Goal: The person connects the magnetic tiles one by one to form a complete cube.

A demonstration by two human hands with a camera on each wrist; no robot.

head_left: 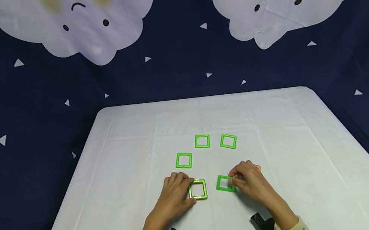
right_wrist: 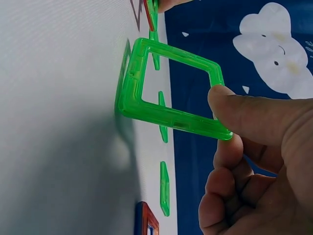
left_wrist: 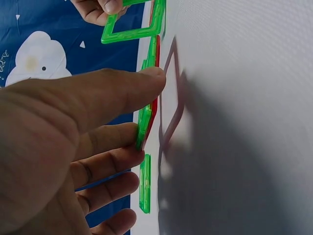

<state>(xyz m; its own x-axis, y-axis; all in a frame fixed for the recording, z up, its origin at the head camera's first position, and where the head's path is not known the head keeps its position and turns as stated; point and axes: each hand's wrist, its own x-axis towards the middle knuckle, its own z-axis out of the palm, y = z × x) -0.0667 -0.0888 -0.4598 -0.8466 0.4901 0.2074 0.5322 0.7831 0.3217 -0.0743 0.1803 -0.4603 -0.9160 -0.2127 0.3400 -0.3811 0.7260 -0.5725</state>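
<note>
Frame [right_wrist: 168,117] — glossy, translucent plastic

White, round-cornered table [head_left: 124,155] before a navy backdrop [head_left: 178,25] — upside-down clouds [head_left: 84,24], small white triangles [head_left: 2,140].

Left of the middle of the white table [head_left: 129,135], the left hand [head_left: 174,194] is held back up over it, its outstretched thumb [left_wrist: 107,90] set against the foremost fingers in a grip, the other fingers slightly bent and spread. Right of the table's middle, the right hand [head_left: 252,179] pinches between thumb and index finger, the remaining fingers curled toward the palm. The left wrist [head_left: 152,223] and right wrist [head_left: 278,208] slant inward from the table's near side.
</note>
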